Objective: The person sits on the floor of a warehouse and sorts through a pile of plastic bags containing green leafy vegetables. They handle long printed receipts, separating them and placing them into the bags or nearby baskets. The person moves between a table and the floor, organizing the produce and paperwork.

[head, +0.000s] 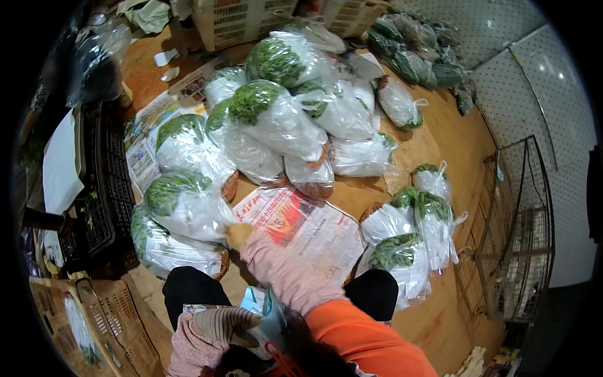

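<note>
My right hand point(239, 234), in a yellowish glove, is closed at the near end of a clear plastic bag of leafy greens point(181, 202). The greens are wrapped in white paper inside it. Under that bag lies another bag of greens point(176, 247), brown at its near end. In my lap, my left hand point(228, 324) wears a striped glove and holds a light-blue packet point(259, 306); my hair and arm partly cover it. A printed newspaper sheet point(325, 240) lies on the floor before my knees.
Several bagged greens point(282, 113) are heaped ahead, with a smaller group point(431, 212) to the right. Dark green bags point(414, 52) lie at the back wall. A black crate point(106, 188) and a brown plastic crate point(118, 320) stand left; a wire rack point(518, 231) stands right.
</note>
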### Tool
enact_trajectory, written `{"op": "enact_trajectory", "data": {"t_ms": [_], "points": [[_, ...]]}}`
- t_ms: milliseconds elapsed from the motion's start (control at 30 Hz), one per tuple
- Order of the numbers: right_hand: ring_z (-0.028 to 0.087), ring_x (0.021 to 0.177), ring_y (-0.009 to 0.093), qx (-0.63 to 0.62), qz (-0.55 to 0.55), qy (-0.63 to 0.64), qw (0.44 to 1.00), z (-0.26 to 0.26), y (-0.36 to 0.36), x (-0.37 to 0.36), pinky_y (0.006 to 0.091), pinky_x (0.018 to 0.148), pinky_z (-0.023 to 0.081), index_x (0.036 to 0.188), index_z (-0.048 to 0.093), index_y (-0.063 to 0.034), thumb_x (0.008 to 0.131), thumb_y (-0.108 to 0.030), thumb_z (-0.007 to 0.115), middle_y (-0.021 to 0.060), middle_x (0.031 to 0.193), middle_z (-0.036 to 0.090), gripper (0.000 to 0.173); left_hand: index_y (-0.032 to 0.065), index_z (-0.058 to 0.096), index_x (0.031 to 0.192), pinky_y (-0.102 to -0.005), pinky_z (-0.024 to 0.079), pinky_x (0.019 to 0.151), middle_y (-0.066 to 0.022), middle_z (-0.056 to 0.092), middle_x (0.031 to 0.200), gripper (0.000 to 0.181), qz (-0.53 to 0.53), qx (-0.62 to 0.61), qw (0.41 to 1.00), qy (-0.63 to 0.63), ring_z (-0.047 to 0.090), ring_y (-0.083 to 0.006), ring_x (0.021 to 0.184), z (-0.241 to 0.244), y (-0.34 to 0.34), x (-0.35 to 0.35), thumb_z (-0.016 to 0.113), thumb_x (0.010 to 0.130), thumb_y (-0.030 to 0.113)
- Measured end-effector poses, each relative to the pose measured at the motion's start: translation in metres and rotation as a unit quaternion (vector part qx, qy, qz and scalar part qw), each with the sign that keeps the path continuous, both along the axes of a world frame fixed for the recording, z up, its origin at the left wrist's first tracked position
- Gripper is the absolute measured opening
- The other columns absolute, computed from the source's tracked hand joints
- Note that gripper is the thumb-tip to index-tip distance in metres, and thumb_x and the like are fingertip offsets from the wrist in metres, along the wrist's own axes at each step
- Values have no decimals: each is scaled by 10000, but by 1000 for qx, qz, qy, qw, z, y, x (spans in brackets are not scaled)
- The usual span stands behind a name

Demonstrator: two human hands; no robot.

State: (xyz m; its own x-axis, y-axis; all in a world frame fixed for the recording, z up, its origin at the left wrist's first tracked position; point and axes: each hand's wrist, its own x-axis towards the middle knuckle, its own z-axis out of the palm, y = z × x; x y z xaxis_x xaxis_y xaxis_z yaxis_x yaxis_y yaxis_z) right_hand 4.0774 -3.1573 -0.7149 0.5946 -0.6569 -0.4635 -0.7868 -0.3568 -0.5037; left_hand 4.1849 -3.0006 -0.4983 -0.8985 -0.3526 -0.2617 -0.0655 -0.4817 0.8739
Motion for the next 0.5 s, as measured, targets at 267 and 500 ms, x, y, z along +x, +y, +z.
{"op": "enact_trajectory", "data": {"t_ms": [267,500], "points": [[649,766,284,-303,-193,-76,930,262,-80,-195,357,699,506,913,697,-117,678,-105,567,146,837,661,268,19,567,1135,-244,478,744,-42,650,975,347,80,81,993,-24,588,-76,851,9,-17,-6,649,799,48],[602,673,308,-461,-320,148,814,324,14,-394,374,591,474,999,660,-111,695,-111,606,123,760,625,309,-6,624,956,-249,471,672,-30,637,817,244,376,52,917,-120,575,-96,718,3,-49,-58,567,759,126]]}}
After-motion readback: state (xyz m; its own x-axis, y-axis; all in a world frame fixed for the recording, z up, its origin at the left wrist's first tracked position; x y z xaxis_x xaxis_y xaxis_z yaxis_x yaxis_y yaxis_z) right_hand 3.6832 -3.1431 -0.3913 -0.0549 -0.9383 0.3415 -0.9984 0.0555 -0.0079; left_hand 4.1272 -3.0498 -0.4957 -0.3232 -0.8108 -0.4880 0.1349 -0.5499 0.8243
